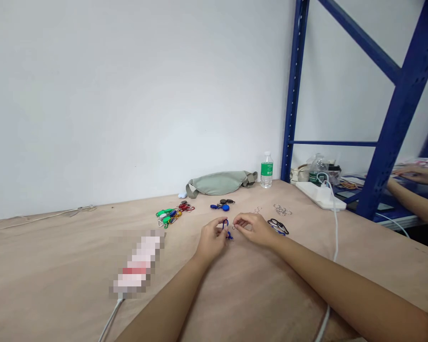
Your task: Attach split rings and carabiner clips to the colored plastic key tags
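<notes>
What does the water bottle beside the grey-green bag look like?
The bottle looks like clear plastic, with a white cap on top and a green label around its middle. The label has pale marks too small to read. It stands upright on the table, just right of the bag and left of the blue rack. Nobody is touching it.

Left grip (211, 241) holding blue carabiner (225, 221), right grip (256, 230) just beside
</notes>
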`<state>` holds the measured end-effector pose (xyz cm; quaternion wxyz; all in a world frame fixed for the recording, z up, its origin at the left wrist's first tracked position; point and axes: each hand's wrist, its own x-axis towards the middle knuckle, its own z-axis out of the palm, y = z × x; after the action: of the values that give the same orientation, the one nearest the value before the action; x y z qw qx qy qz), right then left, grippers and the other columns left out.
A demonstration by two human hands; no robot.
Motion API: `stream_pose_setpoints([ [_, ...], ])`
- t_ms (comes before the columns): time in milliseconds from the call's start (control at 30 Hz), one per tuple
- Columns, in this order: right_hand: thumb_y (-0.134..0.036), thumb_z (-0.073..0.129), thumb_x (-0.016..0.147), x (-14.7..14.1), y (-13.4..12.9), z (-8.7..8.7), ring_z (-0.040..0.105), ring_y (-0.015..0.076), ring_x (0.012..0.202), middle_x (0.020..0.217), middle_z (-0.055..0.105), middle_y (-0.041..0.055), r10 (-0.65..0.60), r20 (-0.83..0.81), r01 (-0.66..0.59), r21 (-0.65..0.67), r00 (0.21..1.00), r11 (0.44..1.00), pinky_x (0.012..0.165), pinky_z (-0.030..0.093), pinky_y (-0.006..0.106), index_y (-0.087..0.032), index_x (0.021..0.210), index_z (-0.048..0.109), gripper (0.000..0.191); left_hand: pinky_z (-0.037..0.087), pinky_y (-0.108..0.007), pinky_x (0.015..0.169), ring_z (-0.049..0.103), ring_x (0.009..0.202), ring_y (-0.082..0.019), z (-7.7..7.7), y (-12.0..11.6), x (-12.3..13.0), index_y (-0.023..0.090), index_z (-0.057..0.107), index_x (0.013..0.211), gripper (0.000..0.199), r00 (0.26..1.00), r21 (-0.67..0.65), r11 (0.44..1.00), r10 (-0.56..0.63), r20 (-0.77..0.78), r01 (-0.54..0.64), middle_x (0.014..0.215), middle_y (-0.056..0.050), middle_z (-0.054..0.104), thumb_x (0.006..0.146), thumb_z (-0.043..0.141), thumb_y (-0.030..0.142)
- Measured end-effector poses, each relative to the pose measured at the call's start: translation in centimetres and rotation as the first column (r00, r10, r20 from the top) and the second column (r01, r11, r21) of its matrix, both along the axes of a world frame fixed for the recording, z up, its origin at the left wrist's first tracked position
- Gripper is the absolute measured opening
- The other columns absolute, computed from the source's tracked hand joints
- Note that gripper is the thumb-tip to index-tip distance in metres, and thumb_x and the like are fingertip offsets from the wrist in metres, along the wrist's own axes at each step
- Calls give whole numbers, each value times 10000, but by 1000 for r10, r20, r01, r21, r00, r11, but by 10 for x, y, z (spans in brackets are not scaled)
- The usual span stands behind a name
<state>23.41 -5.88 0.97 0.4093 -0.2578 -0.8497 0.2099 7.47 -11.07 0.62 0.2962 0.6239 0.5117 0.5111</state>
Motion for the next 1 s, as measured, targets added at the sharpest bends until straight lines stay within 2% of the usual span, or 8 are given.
stream_pose_setpoints([
  [100, -217, 503, 699, 11, 14, 2, 568, 153, 653, 767, 643, 45, -207, 68, 203, 54, 976, 978, 634, 452, 273, -187, 739, 634, 140, 413, -186, 418, 498, 403, -69, 1, 0, 0, 123, 559, 1024, 369, 997, -5, 1000, 10, 76, -9, 605, -25, 608, 686, 561, 272],
  [233, -229, 545, 645, 32, 35, 0, 577, 181, 662, 739, 663, 44, -490, 212, 491, 54, 845, 870, 587, 418, 272, -210, 685, 672, 134, 432, -190, 436, 567, 518, -98, 3, -2, 1, 122, 549, 1004, 355, 992, -12, 1000, 7, 123, -6, 757, -67, 622, 683, 559, 272],
  [433, -179, 559, 615, 47, 54, -12, 604, 223, 720, 715, 673, 62, -619, 296, 637, 46, 727, 770, 605, 415, 292, -214, 674, 683, 141, 436, -191, 482, 583, 580, -91, 2, 0, -1, 150, 555, 946, 297, 999, 40, 999, 10, 41, -12, 948, -76, 591, 670, 569, 260],
  [600, -203, 530, 678, 38, 49, -6, 595, 209, 779, 845, 665, 93, -498, 137, 504, -8, 856, 864, 738, 435, 327, -173, 852, 670, 225, 420, -191, 487, 541, 508, -55, 0, 2, -4, 170, 442, 1049, 398, 999, 76, 996, 39, -23, -37, 954, -65, 577, 681, 562, 262],
  [733, -345, 542, 708, 14, 26, 3, 597, 179, 749, 873, 657, 83, -200, -94, 177, -207, 975, 962, 706, 470, 315, -163, 917, 635, 292, 406, -190, 488, 498, 490, -46, -4, 3, -6, 183, 383, 1061, 401, 994, 121, 993, 7, -110, 6, 932, -54, 584, 708, 540, 293],
  [800, -354, 576, 687, 2, 13, 2, 605, 170, 747, 871, 654, 83, -10, -155, -39, -306, 988, 951, 697, 482, 301, -149, 949, 613, 335, 405, -193, 501, 498, 516, -56, -6, 3, -6, 184, 358, 1074, 410, 987, 126, 990, -38, -158, 58, 931, -54, 586, 719, 531, 290],
  [867, -340, 590, 676, -7, 4, -1, 612, 161, 703, 825, 657, 79, 91, -169, -150, -377, 981, 914, 673, 490, 293, -133, 931, 610, 329, 407, -199, 516, 500, 543, -67, -7, 3, -5, 183, 335, 1092, 410, 975, 118, 987, -84, -205, 110, 929, -53, 587, 736, 512, 283],
  [1000, -274, 542, 704, -6, 4, 0, 608, 144, 666, 787, 654, 67, 58, -89, -87, -365, 994, 927, 647, 485, 267, -127, 870, 615, 233, 429, -221, 564, 503, 592, -77, -7, 2, -5, 187, 327, 1112, 412, 959, 126, 984, -91, -267, 128, 968, -49, 553, 744, 496, 261],
])
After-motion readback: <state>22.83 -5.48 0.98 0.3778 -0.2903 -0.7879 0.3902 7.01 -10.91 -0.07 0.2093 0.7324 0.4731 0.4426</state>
